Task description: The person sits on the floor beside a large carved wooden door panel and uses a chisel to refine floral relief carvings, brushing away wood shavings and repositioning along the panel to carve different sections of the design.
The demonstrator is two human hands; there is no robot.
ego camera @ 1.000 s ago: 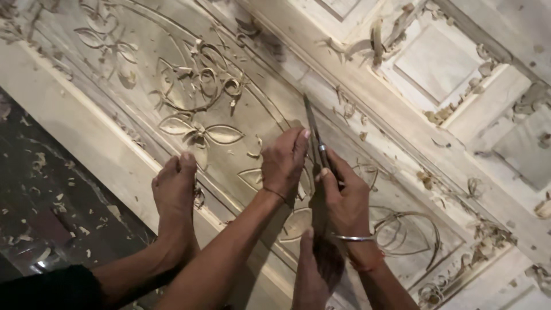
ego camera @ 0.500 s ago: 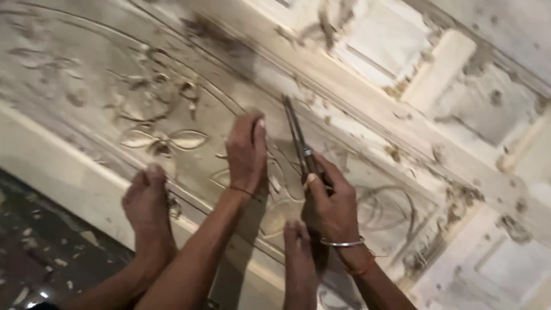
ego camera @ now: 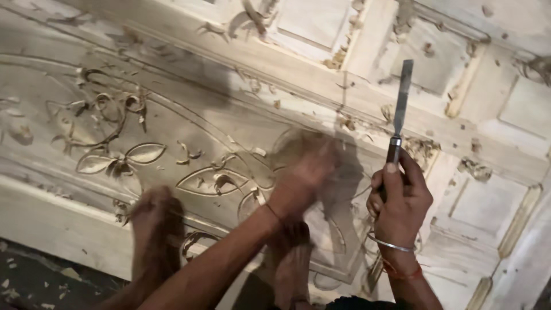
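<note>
In the head view, the right hand (ego camera: 399,201) has its grip wrapped tight around the handle of a chisel (ego camera: 400,109). The chisel stands almost straight up, blade pointing away from the person, lifted off the carved wood panel (ego camera: 172,126). The left hand (ego camera: 301,172) is blurred, low over the carving just left of the chisel; whether its grip is spread or closed cannot be told.

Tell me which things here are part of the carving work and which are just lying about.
In use:
- chisel, gripped in the right hand
- carved wooden panel, left hand blurred over it
- feet resting on the panel

Lying about:
- wood shavings on the panel
- chips on the dark floor
</note>
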